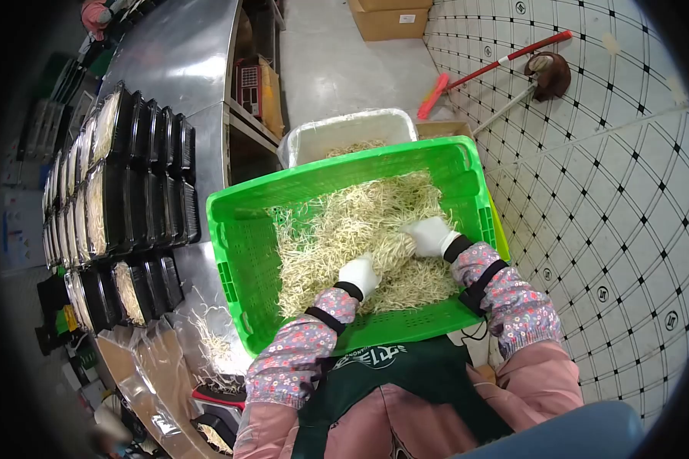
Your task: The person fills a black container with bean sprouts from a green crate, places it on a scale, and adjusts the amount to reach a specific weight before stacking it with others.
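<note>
A green plastic crate [246, 256] in front of me holds a thick heap of pale bean sprouts [360, 203]. Both hands wear white gloves and are inside the crate. My left hand [360, 275] is closed at the near end of a bunch of sprouts [393, 252]. At the other end of that bunch, my right hand [430, 236] grips it, with its fingertips partly hidden among the strands. The bunch lies between the two hands, just over the heap.
Black trays [142, 195] of sprouts stand stacked on the steel table [177, 53] at left, near loose sprouts [214, 336]. Behind the crate is a white tub [352, 130]. A red-handled broom [505, 60] leans by the tiled wall [597, 199]. Another person [96, 17] shows at top left.
</note>
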The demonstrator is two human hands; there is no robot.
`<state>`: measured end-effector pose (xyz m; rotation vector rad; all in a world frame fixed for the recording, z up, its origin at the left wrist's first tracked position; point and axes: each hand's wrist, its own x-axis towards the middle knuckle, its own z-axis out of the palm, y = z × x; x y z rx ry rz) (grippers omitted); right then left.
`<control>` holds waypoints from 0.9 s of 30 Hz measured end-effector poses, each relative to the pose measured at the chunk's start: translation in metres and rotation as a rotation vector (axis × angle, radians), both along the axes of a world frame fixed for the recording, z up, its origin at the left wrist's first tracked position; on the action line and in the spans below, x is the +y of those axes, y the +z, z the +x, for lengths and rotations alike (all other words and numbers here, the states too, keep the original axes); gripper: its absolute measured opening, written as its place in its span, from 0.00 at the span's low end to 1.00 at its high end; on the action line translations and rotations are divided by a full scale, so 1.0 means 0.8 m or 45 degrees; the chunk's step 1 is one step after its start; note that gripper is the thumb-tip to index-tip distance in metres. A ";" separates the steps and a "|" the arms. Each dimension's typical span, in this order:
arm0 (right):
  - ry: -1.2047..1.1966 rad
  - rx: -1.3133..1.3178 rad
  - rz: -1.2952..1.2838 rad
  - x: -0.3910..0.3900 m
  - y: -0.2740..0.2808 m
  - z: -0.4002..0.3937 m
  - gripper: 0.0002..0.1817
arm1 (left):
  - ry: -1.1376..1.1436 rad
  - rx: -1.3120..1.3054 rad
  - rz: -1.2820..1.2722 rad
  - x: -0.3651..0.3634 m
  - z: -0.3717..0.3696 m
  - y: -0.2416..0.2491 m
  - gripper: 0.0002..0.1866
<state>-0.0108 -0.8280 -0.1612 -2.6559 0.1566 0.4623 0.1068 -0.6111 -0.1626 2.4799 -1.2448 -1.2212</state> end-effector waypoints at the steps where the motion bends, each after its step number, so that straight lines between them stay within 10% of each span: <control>1: 0.006 -0.003 0.003 -0.006 0.002 0.002 0.25 | 0.017 0.011 -0.035 0.002 0.004 0.022 0.18; 7: -0.349 -0.053 -0.054 -0.027 0.053 0.051 0.18 | -0.527 -0.146 -0.329 0.055 0.002 0.064 0.19; 11: 0.089 0.174 0.081 0.032 0.027 0.059 0.56 | -0.726 0.102 -0.149 0.026 0.005 0.093 0.46; 14: 0.164 0.226 -0.034 0.047 0.007 0.044 0.70 | -0.318 0.112 -0.484 -0.004 0.034 0.070 0.56; 19: 0.004 0.350 -0.105 0.021 -0.006 0.030 0.74 | -0.203 0.007 -0.131 -0.041 0.041 -0.004 0.77; 21: -0.059 0.287 0.010 0.022 -0.027 0.025 0.61 | -0.007 -0.067 -0.218 -0.040 0.031 -0.035 0.67; 22: -0.171 0.216 -0.020 0.027 -0.036 0.022 0.36 | -0.006 -0.065 -0.213 -0.043 0.029 -0.042 0.67; 24: -0.156 0.165 0.009 0.019 -0.043 0.019 0.25 | 0.057 0.097 0.056 -0.053 0.032 -0.048 0.35; 27: -0.224 0.126 -0.017 -0.003 -0.029 0.029 0.08 | -0.026 0.004 -0.117 -0.038 0.026 -0.030 0.15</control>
